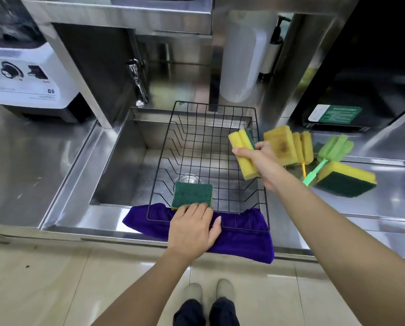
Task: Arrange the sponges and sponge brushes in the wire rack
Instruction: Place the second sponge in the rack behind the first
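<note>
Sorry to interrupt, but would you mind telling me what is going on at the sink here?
A person is loading a black wire rack set over the sink. The left hand stands a green-faced sponge at the rack's near edge; the right hand brings over a yellow sponge. More sponges and two sponge brushes wait on the counter to the right.

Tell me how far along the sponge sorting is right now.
Early. The left hand is setting a green-faced sponge at the wire rack's front edge; the right hand carries a yellow sponge over it. Left on the counter: another sponge and two sponge brushes.
</note>
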### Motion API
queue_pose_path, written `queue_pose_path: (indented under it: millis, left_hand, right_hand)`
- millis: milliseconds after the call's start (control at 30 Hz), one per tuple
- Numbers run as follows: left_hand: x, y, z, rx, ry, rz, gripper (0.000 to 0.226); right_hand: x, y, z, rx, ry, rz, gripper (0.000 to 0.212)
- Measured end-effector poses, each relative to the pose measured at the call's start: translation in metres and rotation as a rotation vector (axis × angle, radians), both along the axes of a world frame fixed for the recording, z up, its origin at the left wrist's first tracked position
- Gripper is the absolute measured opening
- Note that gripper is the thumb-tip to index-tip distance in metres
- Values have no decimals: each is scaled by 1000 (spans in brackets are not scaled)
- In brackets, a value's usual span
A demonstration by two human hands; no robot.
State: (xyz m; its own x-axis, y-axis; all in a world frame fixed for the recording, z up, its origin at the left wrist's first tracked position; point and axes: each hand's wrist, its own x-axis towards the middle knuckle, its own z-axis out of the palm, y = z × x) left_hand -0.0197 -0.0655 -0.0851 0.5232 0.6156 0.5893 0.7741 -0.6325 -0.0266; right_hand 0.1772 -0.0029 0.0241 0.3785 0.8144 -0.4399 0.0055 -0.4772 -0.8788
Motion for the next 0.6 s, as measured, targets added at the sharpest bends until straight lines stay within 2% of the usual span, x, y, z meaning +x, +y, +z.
queue_pose_path:
  millis: [100,233,333,467,600]
  left_hand:
    - [-1,0,1,-13,-5,-2,38]
    - [-1,0,0,-21,-5,-15,39]
    - [-2,1,0,-23,-13,-26,44]
    - [-1,0,0,-46,-8,-22,41]
    - [-1,-1,0,-63,-15,-24,41]
  right_hand:
    - [-8,13,-9,5,-94,96,55]
    - [-17,27,-21,36,-599,332,57]
    - [-29,34,-29,90,-830,564,61]
    - [-48,45,-47,100,-990,749,57]
    - [-62,49,-60,104,-978,823,50]
